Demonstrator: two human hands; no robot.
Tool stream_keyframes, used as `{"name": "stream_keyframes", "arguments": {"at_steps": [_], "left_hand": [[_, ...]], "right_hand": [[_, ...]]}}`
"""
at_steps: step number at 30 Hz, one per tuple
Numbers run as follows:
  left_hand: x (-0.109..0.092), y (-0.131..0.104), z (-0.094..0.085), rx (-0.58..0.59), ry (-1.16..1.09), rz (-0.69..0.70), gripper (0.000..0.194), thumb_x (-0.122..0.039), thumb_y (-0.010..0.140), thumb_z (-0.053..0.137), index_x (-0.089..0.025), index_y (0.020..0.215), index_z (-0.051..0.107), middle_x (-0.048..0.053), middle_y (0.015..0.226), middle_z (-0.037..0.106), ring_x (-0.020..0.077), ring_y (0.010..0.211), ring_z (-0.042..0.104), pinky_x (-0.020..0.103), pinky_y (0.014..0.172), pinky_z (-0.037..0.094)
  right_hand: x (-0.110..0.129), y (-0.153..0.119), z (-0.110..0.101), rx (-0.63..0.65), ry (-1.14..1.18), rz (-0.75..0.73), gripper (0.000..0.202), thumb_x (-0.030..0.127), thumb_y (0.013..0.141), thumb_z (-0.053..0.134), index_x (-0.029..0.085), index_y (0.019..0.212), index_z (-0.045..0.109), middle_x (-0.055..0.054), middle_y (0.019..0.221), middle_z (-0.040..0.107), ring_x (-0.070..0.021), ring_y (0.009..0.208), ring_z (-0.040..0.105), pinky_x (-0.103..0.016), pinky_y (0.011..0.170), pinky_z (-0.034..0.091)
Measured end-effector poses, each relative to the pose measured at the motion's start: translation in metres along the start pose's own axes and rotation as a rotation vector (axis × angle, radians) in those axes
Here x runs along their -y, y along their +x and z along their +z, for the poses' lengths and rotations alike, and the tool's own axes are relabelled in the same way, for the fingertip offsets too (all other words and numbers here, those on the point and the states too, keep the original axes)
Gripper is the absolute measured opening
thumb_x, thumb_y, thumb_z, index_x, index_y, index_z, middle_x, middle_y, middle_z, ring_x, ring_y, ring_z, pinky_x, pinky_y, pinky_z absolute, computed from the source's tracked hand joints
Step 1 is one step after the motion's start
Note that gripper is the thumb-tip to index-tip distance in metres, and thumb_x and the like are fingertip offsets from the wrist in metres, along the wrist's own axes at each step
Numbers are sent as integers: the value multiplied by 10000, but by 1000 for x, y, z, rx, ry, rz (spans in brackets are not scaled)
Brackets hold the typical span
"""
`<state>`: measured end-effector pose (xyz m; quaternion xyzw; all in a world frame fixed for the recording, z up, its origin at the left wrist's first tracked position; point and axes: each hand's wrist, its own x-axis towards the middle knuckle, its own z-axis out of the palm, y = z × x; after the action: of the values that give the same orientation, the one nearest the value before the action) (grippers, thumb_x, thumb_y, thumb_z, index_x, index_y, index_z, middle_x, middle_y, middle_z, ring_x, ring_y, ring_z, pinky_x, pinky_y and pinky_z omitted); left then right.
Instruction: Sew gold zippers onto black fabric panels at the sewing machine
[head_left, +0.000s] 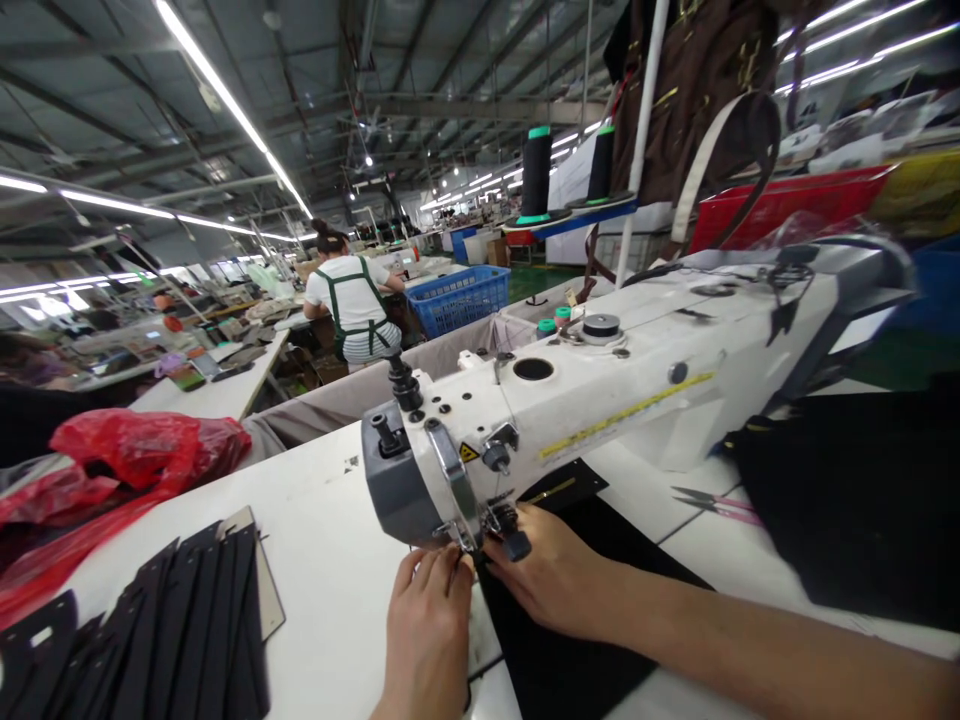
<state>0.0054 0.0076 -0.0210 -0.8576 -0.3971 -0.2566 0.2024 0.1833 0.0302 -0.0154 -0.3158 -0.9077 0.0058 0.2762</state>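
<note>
A white sewing machine (600,370) stands across the table, its needle end right above my hands. My left hand (431,620) is just left of the needle area, fingers curled and pressed together; what they pinch is hidden under the machine head. On a black fabric panel (555,670) rests my right hand (555,575), its bent fingers gripping the panel's edge beside the presser foot. The machine's front parts cover some of those fingertips. The panel runs under the machine arm and shows a gold zipper strip (559,492) behind it.
Black strips (172,620) lie stacked at left, near a red plastic bag (142,460). Pink-handled snips (724,505) lie right of the machine beside more black fabric (862,490). Thread cones (535,175) stand behind. A person (352,300) works farther off near a blue basket (457,300).
</note>
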Motion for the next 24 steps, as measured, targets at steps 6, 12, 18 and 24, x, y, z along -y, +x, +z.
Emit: {"name": "stream_keyframes", "arguments": {"at_steps": [6,12,18,24], "left_hand": [[3,-3,5,-47,11,4,244,-104,903,368,-153,870,604,72,912,673,203,821,635,365,748,478],[1,-3,2,-2,-6,-19,240,-114,914,360,-131,858,593,92,934,670,215,841,627,378,766,459],[1,-2,1,10,-28,-23,198,-107,896,399,-131,857,592,92,923,668,220,830,625,381,765,450],[1,-2,2,32,-43,-36,162,-88,875,441,-131,846,594,88,902,664,220,807,617,385,744,453]], "right_hand": [[-3,-1,4,-99,120,47,215,98,839,395,146,929,585,-103,921,625,-210,864,557,-347,805,454],[-7,-1,7,-124,181,29,256,139,918,347,161,891,601,-73,860,632,-190,801,569,-318,771,461],[-8,-3,13,-90,110,35,264,138,932,357,181,957,616,-56,925,639,-177,847,574,-302,799,455],[-7,-1,10,-74,90,40,237,105,905,397,170,931,623,-54,907,644,-177,844,582,-307,824,456]]}}
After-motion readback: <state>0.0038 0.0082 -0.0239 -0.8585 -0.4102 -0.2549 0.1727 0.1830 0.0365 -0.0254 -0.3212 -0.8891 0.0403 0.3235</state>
